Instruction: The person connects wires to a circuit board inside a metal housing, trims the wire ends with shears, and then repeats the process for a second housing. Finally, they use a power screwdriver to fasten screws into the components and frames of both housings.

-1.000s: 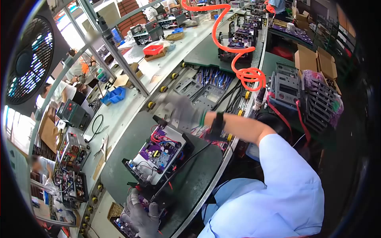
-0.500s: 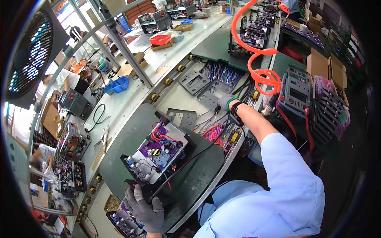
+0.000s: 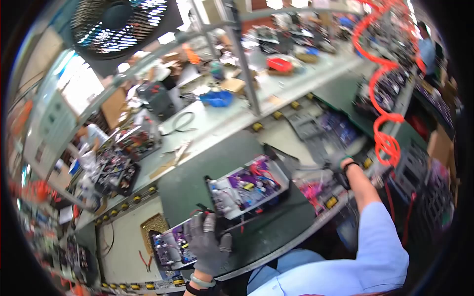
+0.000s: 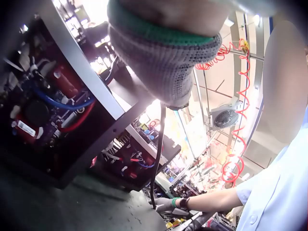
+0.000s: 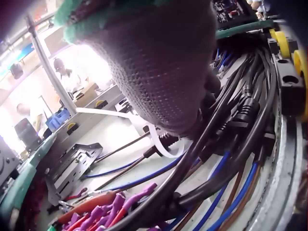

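My left hand (image 3: 210, 244), in a grey glove, rests with fairly straight fingers at the near end of an open chassis (image 3: 247, 187) with a purple circuit board, beside a second chassis (image 3: 170, 246). In the left wrist view that glove (image 4: 154, 67) hides its own fingertips. A black cable (image 4: 159, 159) runs from there to my other hand. At the right, my gloved right hand (image 3: 338, 165) is down at the cables in the trough. The right wrist view shows this glove (image 5: 159, 72) gripping a black cable (image 5: 166, 142), a white strap (image 5: 159, 144) beside it.
Red-pink wire ends (image 3: 316, 190) and a perforated metal panel (image 5: 77, 166) lie near my right hand. Yellow rollers (image 3: 331, 202) line the bench edge. A coiled orange air hose (image 3: 387, 143) hangs at the right. Pliers (image 3: 145, 261) lie at lower left.
My right hand has swept from above the chassis out to the cables at the right and closed on one there. The left hand stays by the chassis; the head view has swung left.
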Tool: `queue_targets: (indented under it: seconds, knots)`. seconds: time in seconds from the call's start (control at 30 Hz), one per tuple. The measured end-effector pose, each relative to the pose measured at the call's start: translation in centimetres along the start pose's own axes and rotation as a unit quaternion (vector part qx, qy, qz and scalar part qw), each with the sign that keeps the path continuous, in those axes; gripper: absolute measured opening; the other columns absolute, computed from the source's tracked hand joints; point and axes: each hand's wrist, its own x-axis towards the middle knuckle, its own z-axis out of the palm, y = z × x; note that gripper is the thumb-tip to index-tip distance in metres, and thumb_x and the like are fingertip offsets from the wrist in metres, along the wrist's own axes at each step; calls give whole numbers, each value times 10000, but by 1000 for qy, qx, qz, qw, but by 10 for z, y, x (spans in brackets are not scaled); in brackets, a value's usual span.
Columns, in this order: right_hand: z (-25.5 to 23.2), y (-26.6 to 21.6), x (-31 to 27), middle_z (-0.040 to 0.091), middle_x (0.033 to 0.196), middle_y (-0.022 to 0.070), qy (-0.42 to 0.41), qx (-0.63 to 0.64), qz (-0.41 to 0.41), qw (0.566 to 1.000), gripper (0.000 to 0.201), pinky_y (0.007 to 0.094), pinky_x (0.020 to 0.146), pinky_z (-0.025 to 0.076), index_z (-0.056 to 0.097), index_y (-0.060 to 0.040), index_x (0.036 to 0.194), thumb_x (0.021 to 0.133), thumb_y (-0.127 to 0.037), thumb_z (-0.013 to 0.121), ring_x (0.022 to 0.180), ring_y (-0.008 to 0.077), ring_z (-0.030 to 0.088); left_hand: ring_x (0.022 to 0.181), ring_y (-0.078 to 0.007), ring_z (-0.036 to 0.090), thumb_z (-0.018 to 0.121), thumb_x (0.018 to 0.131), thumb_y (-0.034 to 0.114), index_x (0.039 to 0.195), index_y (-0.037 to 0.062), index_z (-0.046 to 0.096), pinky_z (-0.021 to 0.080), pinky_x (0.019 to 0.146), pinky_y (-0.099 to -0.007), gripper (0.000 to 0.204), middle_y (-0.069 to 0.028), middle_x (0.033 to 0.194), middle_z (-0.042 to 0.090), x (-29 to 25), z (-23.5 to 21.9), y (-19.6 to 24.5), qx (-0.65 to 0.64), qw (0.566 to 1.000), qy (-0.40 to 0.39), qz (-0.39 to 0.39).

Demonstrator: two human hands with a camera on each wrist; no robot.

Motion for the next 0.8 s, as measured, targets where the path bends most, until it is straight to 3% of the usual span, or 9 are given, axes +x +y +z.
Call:
queue_targets:
  seconds: [0.07,0.2,0.27,0.37,0.4,0.47,0.57,0.67,0.8]
  knots:
    - [-35,16,21,712,1063,155,-59,-95,19,994,333,442,889,523,754,-151,1032,788,-339,629,985,352,681,1211,-403,510,562,848,491,1279,35,581,303,1085,-534,628,-228,1260,551,0,1,-1,9,1000,10,8]
    - [-121,-5,6,724,984,154,101,100,-77,987,302,401,818,546,741,-106,1008,781,-299,695,881,328,696,1187,-412,511,593,824,478,1268,45,583,322,1072,-535,621,-236,1234,549,-1,2,-1,8,999,29,12]
    - [-139,-43,-9,715,908,161,256,386,-183,867,297,381,735,552,711,-119,1069,794,-230,721,818,313,697,1189,-411,510,601,818,469,1273,49,578,326,1068,-537,620,-235,1238,546,-1,1,-1,4,1000,25,15]
    - [-141,-112,-51,697,845,162,157,468,-275,825,308,395,689,549,686,-147,1119,814,-180,714,791,324,693,1211,-416,502,670,785,433,1284,59,564,335,1068,-539,633,-233,1263,531,0,-7,-2,4,1000,18,0]
    - [-135,-125,-58,692,832,163,197,318,-292,880,286,405,680,548,690,-144,1099,817,-186,714,777,322,692,1221,-418,500,703,766,420,1283,60,565,341,1069,-538,644,-232,1273,527,2,-13,-1,-13,1000,-7,2]
    - [-129,-146,-73,690,809,141,226,69,-283,930,220,426,671,548,698,-151,1036,820,-192,703,745,320,690,1244,-429,489,788,710,363,1285,62,562,383,1051,-527,687,-231,1303,513,4,-20,-3,-34,999,-32,17]
    - [-141,-157,-80,686,796,127,278,79,-242,926,214,429,658,546,693,-148,1020,813,-200,700,719,311,689,1214,-441,508,801,706,317,1280,55,565,440,1002,-503,673,-231,1302,512,24,-38,4,-74,996,10,38]
    - [-171,-167,-82,684,791,142,400,124,-282,863,231,445,627,533,651,-74,1040,824,-152,665,717,340,685,1139,-444,565,790,739,201,1239,27,575,485,947,-481,571,-258,1277,526,65,-52,19,-137,983,95,75]
    - [-158,-187,-76,673,758,161,225,-34,-258,939,121,475,630,542,625,-75,930,826,-135,619,740,356,694,1114,-409,592,770,766,175,1241,38,580,493,931,-459,529,-223,1208,593,118,-43,54,-205,970,99,90]
